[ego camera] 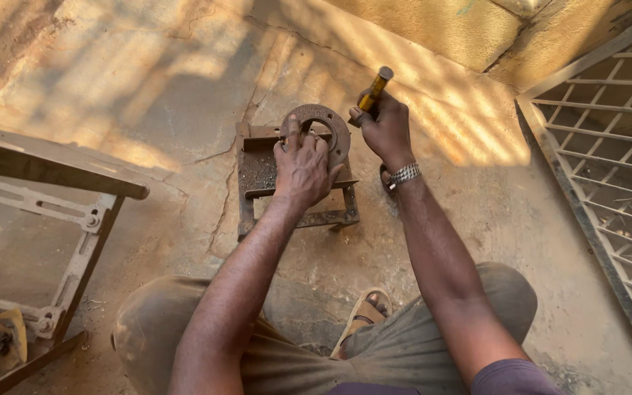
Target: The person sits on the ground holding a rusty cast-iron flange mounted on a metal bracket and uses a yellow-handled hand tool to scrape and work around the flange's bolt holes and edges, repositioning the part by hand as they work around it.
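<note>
A rusty round metal ring plate (pixel 328 123) lies on a small rusted metal frame stand (pixel 257 170) on the concrete floor. My left hand (pixel 301 167) presses down on the near side of the ring, fingers spread over it. My right hand (pixel 385 129) is closed around a tool with a yellow handle (pixel 375 88), held at the ring's right edge with the handle pointing up and away. A metal watch sits on my right wrist. The tool's working tip is hidden behind my hand.
A metal table frame with a dark top edge (pixel 45 168) stands at the left. A metal grille gate (pixel 608 146) lies along the right. A yellowish wall (pixel 440 25) rises at the back. My knees and a sandalled foot (pixel 363 314) are below.
</note>
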Motion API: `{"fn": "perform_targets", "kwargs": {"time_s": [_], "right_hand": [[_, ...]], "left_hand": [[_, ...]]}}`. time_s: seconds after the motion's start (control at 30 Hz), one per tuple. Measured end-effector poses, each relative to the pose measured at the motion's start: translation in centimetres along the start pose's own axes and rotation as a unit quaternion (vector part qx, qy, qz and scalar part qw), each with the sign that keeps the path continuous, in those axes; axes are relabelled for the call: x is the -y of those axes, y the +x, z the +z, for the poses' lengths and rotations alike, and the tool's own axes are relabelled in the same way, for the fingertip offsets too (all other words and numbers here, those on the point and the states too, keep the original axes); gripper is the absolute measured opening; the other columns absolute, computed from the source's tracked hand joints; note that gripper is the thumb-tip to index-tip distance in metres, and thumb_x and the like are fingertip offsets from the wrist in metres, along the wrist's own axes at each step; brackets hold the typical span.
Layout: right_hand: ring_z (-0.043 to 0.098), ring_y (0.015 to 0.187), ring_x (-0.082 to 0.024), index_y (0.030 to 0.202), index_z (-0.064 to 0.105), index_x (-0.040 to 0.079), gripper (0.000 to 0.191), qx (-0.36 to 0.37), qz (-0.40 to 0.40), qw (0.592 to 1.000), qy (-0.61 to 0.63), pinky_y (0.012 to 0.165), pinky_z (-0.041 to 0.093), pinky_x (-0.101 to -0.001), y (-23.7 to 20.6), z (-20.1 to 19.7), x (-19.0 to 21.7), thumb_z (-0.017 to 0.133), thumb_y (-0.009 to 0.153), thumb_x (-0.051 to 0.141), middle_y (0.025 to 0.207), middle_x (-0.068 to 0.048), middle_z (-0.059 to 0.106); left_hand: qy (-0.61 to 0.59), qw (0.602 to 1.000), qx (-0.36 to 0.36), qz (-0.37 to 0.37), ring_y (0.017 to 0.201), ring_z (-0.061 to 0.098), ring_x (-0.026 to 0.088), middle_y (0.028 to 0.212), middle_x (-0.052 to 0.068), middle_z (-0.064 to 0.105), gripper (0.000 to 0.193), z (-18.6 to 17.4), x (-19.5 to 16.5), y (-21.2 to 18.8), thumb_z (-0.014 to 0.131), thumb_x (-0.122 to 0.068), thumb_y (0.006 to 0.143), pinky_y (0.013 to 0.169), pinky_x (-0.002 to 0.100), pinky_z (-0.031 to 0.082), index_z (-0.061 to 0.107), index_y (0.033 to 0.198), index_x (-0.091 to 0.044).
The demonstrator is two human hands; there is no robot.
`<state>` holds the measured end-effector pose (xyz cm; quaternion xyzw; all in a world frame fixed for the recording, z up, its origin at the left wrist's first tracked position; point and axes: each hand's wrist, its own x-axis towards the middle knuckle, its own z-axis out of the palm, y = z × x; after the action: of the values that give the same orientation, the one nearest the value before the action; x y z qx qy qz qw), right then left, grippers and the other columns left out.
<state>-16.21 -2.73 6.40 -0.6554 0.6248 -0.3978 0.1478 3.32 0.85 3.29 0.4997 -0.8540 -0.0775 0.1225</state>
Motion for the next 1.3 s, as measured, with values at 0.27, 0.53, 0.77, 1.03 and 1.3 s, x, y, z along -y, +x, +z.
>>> {"fn": "perform_targets", "kwargs": {"time_s": [0.27,0.53,0.77,1.03,1.3], "right_hand": [[0.077,0.082,-0.016,0.106,0.065,0.000,0.019,-0.003,0.030,0.995,0.097,0.074,0.065,-0.0300,-0.3,0.4,0.9,0.077,0.094,0.009,0.089,-0.011,0.076],[0.076,0.077,-0.016,0.104,0.067,0.004,0.017,-0.034,-0.028,0.997,0.070,0.070,0.063,-0.0325,-0.6,0.3,1.9,0.077,0.095,0.013,0.084,-0.008,0.076],[0.076,0.073,-0.018,0.103,0.068,0.004,0.018,0.014,-0.030,0.999,0.000,0.068,0.061,-0.0358,-0.9,0.7,2.1,0.079,0.094,0.014,0.082,-0.009,0.075],[0.077,0.083,-0.017,0.103,0.065,0.001,0.013,-0.009,-0.074,0.992,0.100,0.076,0.064,-0.0325,-1.2,0.5,2.6,0.075,0.096,0.006,0.085,-0.010,0.073],[0.077,0.081,-0.021,0.108,0.069,0.002,0.018,0.067,-0.002,0.998,0.002,0.076,0.062,-0.0377,-1.1,0.1,2.2,0.077,0.095,0.013,0.090,-0.012,0.077]], "left_hand": [[0.020,0.998,0.053,0.004,0.148,0.021,0.046,0.122,0.019,0.055,0.052,-0.4,-0.1,0.2,0.047,-0.056,0.103,0.101,0.073,0.041,0.055,0.115,-0.007],[0.010,0.998,0.056,-0.004,0.151,0.020,0.046,0.119,0.019,0.056,0.050,-0.1,-0.1,0.0,0.048,-0.056,0.104,0.103,0.072,0.041,0.055,0.112,-0.007],[0.016,1.000,0.016,0.004,0.147,0.020,0.046,0.119,0.020,0.056,0.055,0.4,0.3,0.0,0.050,-0.058,0.101,0.100,0.074,0.041,0.056,0.115,-0.006],[0.025,0.999,0.039,0.006,0.148,0.020,0.048,0.118,0.020,0.056,0.056,0.4,0.1,0.2,0.050,-0.059,0.102,0.100,0.072,0.042,0.057,0.117,-0.006],[0.031,0.999,0.013,0.005,0.147,0.022,0.046,0.123,0.020,0.055,0.056,0.7,0.4,-0.1,0.050,-0.059,0.100,0.097,0.073,0.043,0.058,0.117,-0.006]]}}
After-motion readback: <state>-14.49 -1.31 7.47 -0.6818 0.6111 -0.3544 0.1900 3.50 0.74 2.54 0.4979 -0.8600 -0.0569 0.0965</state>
